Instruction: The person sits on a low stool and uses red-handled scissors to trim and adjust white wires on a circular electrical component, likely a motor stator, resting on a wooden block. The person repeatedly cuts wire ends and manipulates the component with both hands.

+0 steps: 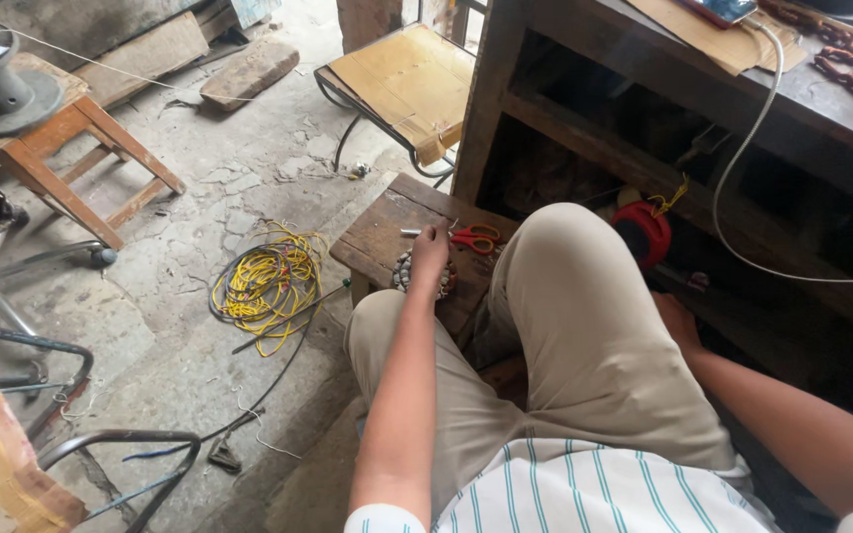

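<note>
Head cam looks down at a person sitting by a dark wooden workbench [644,118], knees up. Between the legs sits a low wooden stool [387,232], and a round wound coil piece [425,276] rests near its front edge. Left hand [431,252] sits right on top of that coil, fingers curled together, pinching what looks like thin wire. Red-handled scissors [476,238] lie just right of it, long axis running along the stool's back edge. Right hand [678,321] is mostly hidden behind the knee, so can't tell its grip.
</note>
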